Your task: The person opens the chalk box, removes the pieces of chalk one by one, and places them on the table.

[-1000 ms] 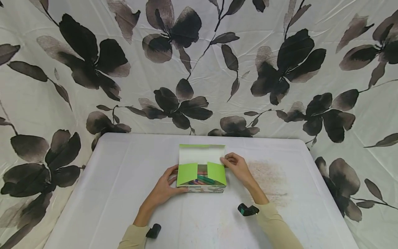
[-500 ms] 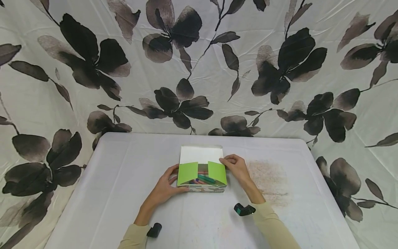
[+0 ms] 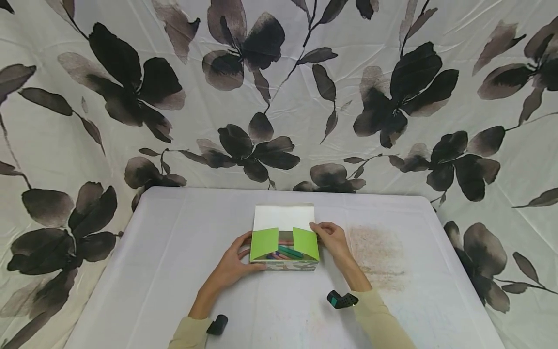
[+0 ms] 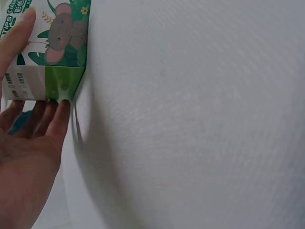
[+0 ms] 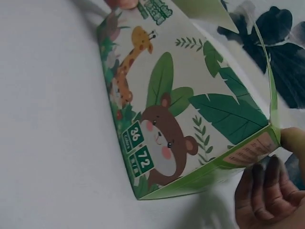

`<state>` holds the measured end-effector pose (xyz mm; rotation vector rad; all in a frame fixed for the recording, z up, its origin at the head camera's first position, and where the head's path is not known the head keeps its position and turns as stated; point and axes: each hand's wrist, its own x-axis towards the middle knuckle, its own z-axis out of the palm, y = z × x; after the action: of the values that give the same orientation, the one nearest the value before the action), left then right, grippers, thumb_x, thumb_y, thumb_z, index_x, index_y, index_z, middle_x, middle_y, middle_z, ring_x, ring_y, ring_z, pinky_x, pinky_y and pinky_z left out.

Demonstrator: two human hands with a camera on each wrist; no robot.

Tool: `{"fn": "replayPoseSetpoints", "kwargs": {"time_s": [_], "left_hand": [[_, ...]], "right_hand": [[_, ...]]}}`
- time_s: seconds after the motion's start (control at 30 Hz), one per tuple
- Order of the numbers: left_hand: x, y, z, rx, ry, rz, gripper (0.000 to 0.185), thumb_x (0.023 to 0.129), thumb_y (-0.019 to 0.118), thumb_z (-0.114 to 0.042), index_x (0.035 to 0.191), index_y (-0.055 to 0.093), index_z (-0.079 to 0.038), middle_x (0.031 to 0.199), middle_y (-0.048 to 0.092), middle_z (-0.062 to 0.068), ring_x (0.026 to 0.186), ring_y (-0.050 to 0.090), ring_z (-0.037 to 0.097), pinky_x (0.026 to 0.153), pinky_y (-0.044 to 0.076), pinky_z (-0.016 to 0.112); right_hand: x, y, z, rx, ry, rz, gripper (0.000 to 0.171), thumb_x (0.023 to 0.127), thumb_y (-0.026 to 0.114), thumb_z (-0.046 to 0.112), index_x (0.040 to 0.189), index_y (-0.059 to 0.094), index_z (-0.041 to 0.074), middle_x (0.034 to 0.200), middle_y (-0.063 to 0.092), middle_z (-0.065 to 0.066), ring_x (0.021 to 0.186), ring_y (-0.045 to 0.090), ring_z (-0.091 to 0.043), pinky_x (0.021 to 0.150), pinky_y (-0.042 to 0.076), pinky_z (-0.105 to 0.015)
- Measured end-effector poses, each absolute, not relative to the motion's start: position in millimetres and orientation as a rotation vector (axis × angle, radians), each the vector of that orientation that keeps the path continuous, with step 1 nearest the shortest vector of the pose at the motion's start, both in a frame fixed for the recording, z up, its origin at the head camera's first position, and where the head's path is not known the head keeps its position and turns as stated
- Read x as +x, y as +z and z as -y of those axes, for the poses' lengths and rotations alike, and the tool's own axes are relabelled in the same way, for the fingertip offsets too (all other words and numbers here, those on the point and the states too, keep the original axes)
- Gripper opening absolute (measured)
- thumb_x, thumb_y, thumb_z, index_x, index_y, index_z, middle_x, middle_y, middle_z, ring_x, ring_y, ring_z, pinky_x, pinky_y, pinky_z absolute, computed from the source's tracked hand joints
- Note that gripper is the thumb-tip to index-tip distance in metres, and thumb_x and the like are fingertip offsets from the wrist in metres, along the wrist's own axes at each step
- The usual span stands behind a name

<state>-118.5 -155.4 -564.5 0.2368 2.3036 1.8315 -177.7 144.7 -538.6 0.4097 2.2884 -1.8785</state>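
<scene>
A cardboard box point(image 3: 289, 266) printed with cartoon animals stands on the table with its lid point(image 3: 284, 216) raised at the back. Two green side flaps point(image 3: 264, 242) lean inward over the opening, and several coloured pens point(image 3: 289, 252) show between them. My left hand point(image 3: 233, 261) grips the box's left end, thumb along the front and fingers on the side; in the left wrist view the printed front point(image 4: 64, 36) faces up. My right hand point(image 3: 334, 240) is at the back right corner, thumb and fingertips at the lid's edge. In the right wrist view its other fingers point(image 5: 271, 183) curl beside the box end.
The white table point(image 3: 183, 228) has a brownish smudge point(image 3: 377, 252) to the right of the box. Behind it hangs a white cloth with dark flowers point(image 3: 244, 150). Each wrist carries a black device point(image 3: 342, 299) near its beige sleeve.
The lid's green front edge has gone from sight, leaving the white inside showing. My right hand has shifted only slightly at the corner; the left keeps its grip.
</scene>
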Motion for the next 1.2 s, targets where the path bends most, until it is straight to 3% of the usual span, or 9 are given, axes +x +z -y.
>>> {"fn": "replayPoseSetpoints", "kwargs": {"time_s": [0.13, 0.4, 0.7, 0.9, 1.2], "left_hand": [[-116, -562, 154, 0.258, 1.762, -2.378, 0.111, 0.075, 0.095, -0.027, 0.161, 0.028, -0.007, 0.156, 0.040, 0.014, 0.142, 0.042, 0.030, 0.113, 0.043, 0.034], [-108, -549, 151, 0.262, 1.688, -2.615, 0.100, 0.079, 0.092, -0.034, 0.159, 0.036, -0.011, 0.154, 0.043, 0.011, 0.138, 0.045, 0.032, 0.113, 0.042, 0.051], [-96, -538, 142, 0.362, 1.652, -2.913, 0.077, 0.081, 0.090, -0.024, 0.146, 0.053, -0.005, 0.143, 0.052, 0.013, 0.131, 0.051, 0.031, 0.104, 0.049, 0.051], [-90, -540, 137, 0.384, 1.655, -3.053, 0.063, 0.080, 0.091, -0.017, 0.136, 0.063, -0.007, 0.130, 0.058, 0.011, 0.120, 0.057, 0.026, 0.096, 0.054, 0.045], [-85, -548, 129, 0.437, 1.718, -3.116, 0.052, 0.080, 0.090, -0.009, 0.127, 0.068, -0.004, 0.121, 0.061, 0.011, 0.102, 0.061, 0.026, 0.081, 0.057, 0.049]], "right_hand": [[-171, -538, -145, 0.363, -1.960, -2.338, 0.043, 0.092, 0.079, 0.041, 0.108, 0.067, 0.003, 0.085, 0.066, -0.004, 0.078, 0.063, -0.015, 0.073, 0.056, -0.025], [-158, -534, -144, 0.191, -2.037, -2.544, 0.040, 0.093, 0.079, 0.036, 0.114, 0.066, 0.005, 0.105, 0.067, -0.010, 0.094, 0.062, -0.018, 0.080, 0.053, -0.023], [-141, -537, -146, -0.293, -1.990, -2.839, 0.034, 0.095, 0.078, 0.022, 0.119, 0.066, 0.001, 0.116, 0.065, -0.007, 0.107, 0.063, -0.024, 0.097, 0.053, -0.034], [-129, -542, -148, -0.571, -1.826, -2.954, 0.036, 0.089, 0.083, 0.017, 0.120, 0.066, 0.008, 0.117, 0.063, -0.002, 0.106, 0.063, -0.033, 0.097, 0.050, -0.027], [-116, -550, -145, -0.688, -1.694, -2.966, 0.050, 0.078, 0.093, 0.021, 0.119, 0.067, 0.011, 0.122, 0.059, -0.002, 0.112, 0.059, -0.021, 0.097, 0.052, -0.042]]}}
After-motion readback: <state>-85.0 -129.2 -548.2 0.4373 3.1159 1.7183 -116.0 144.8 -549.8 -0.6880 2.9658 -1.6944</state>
